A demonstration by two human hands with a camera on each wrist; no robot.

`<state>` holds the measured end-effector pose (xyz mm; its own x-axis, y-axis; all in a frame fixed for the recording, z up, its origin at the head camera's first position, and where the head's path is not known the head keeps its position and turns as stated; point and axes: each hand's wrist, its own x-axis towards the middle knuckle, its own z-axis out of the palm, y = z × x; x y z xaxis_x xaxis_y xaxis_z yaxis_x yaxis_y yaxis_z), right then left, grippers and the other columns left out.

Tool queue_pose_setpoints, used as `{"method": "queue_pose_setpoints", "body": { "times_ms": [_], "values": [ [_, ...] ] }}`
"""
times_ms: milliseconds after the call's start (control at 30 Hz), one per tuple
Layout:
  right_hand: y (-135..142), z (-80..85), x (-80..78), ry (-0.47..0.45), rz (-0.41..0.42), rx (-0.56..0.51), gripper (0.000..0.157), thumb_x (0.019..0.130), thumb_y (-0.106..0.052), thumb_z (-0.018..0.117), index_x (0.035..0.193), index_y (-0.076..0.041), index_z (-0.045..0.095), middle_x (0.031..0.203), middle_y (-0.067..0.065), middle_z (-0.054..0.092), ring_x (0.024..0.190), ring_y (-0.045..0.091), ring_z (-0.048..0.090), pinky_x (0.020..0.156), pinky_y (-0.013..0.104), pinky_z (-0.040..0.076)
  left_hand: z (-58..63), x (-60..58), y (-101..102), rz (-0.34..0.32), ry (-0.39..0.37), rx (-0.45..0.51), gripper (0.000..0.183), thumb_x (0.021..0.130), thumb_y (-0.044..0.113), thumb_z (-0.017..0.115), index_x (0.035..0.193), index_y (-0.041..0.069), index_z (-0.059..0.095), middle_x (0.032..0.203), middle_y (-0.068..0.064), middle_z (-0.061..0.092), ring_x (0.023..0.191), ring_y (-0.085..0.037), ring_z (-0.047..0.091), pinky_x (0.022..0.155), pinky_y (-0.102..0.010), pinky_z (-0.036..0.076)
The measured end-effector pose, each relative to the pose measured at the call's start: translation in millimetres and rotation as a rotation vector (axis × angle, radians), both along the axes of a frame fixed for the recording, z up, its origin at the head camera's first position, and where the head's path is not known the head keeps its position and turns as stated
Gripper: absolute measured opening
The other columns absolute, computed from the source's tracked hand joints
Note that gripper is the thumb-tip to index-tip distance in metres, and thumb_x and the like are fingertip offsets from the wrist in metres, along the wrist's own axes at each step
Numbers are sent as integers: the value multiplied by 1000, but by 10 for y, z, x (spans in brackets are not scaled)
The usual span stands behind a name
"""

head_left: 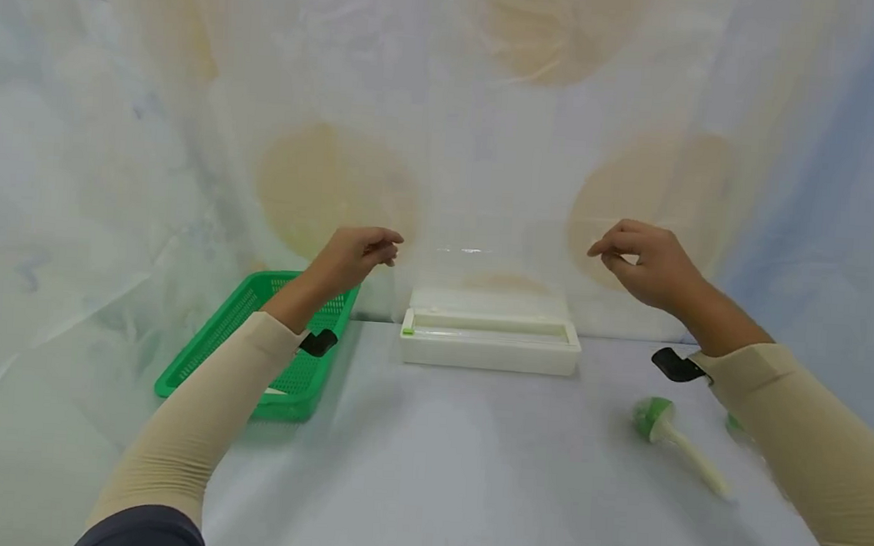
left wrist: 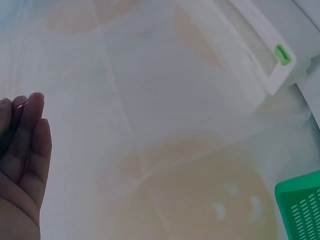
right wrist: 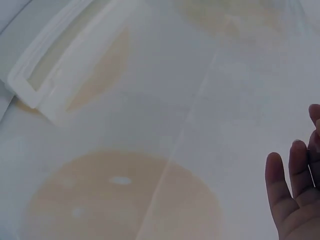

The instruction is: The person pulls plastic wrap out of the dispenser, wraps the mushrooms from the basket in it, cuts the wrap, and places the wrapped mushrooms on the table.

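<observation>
My left hand point(head_left: 351, 255) is raised above the back of the table, thumb and fingertips pinched together. Level with it on the other side, my right hand point(head_left: 649, 265) pinches in the same way. Between them a sheet of clear cling film point(head_left: 470, 250) shows only by faint glints, and its edges are hard to see. Below stands a white cling film dispenser point(head_left: 489, 355) with its lid up and a green slider point(left wrist: 282, 55) at its left end. A shiny bit of film lies at the left fingertips point(left wrist: 34, 102) in the left wrist view.
A green perforated basket point(head_left: 301, 411) sits at left, partly behind my left forearm, with something white inside. On the right lies a pale-handled thing with a green, rounded head point(head_left: 652, 417). Another green item point(head_left: 733, 425) is mostly hidden by my right sleeve. Patterned sheeting point(head_left: 490, 143) hangs behind.
</observation>
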<state>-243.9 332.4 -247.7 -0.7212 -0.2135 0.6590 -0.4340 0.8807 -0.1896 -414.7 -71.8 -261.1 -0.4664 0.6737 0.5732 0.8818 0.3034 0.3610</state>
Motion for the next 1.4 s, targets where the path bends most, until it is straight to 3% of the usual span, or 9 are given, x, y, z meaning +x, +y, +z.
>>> {"method": "queue_pose_setpoints", "body": {
  "times_ms": [167, 333, 567, 800, 933, 1133, 1400],
  "values": [
    [-14, -108, 162, 51, 116, 33, 25, 87, 9, 64, 97, -11, 74, 92, -6, 61, 80, 8, 52, 64, 23, 40, -84, 120, -102, -67, 120, -40, 17, 95, 1, 61, 109, 0, 70, 93, -6, 70, 83, -16, 66, 78, -32, 53],
    [-4, -261, 246, 68, 185, 51, 29, 84, 12, 66, 98, -11, 74, 92, -8, 60, 80, 7, 52, 63, 22, 41, -228, 252, -137, -84, 126, -62, 14, 95, 0, 60, 107, 2, 68, 94, -3, 68, 85, -16, 65, 78, -34, 52],
    [24, -557, 408, 17, 284, 74, 36, 79, 15, 66, 99, -14, 72, 93, -13, 60, 77, 4, 53, 64, 18, 42, -527, 452, -163, -40, 127, -134, 10, 96, 7, 62, 104, 7, 67, 97, 1, 67, 85, -11, 61, 75, -29, 51],
    [24, -858, 578, -76, 366, 116, 43, 77, 16, 67, 101, -19, 70, 91, -17, 57, 74, 1, 51, 62, 17, 43, -874, 655, -158, -93, 206, -165, 7, 94, 6, 63, 96, 12, 63, 99, 4, 62, 88, -10, 57, 77, -29, 51],
    [10, -1066, 642, -148, 368, 110, 45, 77, 17, 65, 101, -21, 70, 91, -17, 58, 75, 1, 52, 63, 20, 45, -1037, 768, -136, -94, 218, -190, 11, 92, 5, 63, 95, 15, 63, 100, 8, 61, 91, -8, 57, 79, -28, 50],
    [-49, -1439, 744, -327, 278, 102, 38, 79, 10, 63, 99, -21, 72, 90, -20, 57, 78, 1, 52, 64, 26, 48, -1291, 938, -114, -125, 144, -281, 11, 92, 6, 60, 95, 16, 65, 94, 8, 65, 90, -8, 60, 81, -29, 51],
    [-113, -1747, 673, -446, 263, 101, 26, 80, 5, 66, 96, -15, 71, 85, -17, 59, 74, 1, 51, 62, 27, 48, -1748, 982, -98, -83, 108, -344, 11, 90, 5, 63, 88, 16, 65, 89, 13, 59, 84, -6, 58, 74, -25, 50]
  ]
}}
